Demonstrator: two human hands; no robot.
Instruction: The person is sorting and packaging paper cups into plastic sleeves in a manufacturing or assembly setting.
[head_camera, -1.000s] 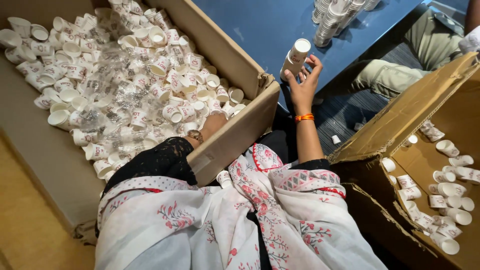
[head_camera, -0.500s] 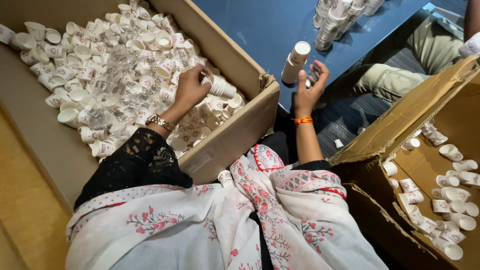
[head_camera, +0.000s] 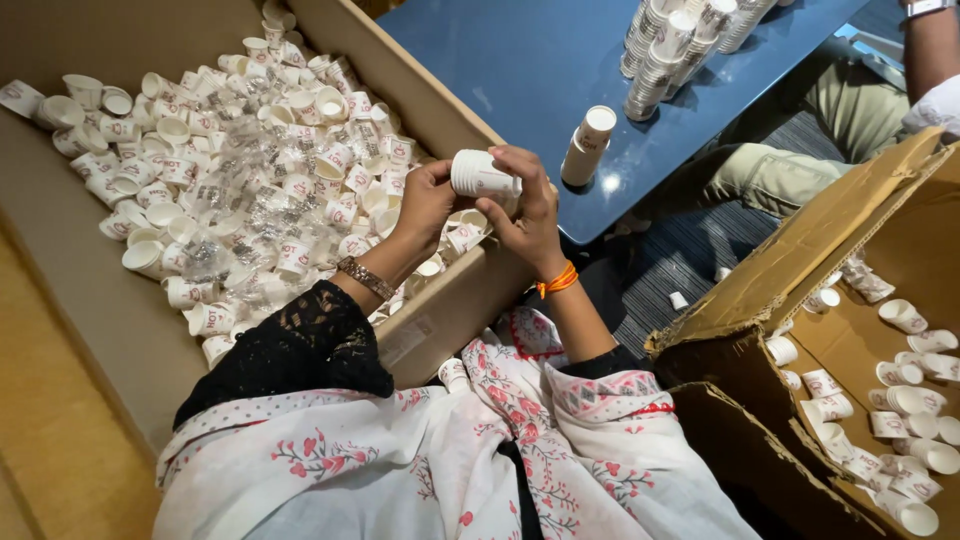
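- Small white paper cup with red print (head_camera: 482, 175), held on its side above the near corner of the big box; long axis roughly level, running left to right. Which end is the mouth I cannot tell from here.
- Left hand (head_camera: 425, 205) wrapped around the cup's left end, fingers closed on it; metal bracelet at the wrist, black lace sleeve behind.
- Right hand (head_camera: 530, 215) closed on the cup's right end, fingers curled over the top, thumb underneath; orange thread band at the wrist.
- Large open brown cardboard box (head_camera: 130, 330), to the person's left: a loose heap of matching white paper cups (head_camera: 250, 180), lying at all angles, bits of clear plastic wrap among them.
- Dark blue table top (head_camera: 520, 60) beyond the hands: one short stack of nested white cups (head_camera: 588, 145) standing slightly tilted near its edge; several taller cup stacks (head_camera: 670, 50) farther back.
- Second open cardboard box (head_camera: 800, 270), to the right: more loose cups scattered over its floor.
- Another person's olive-trousered leg (head_camera: 800, 165) beside the table.
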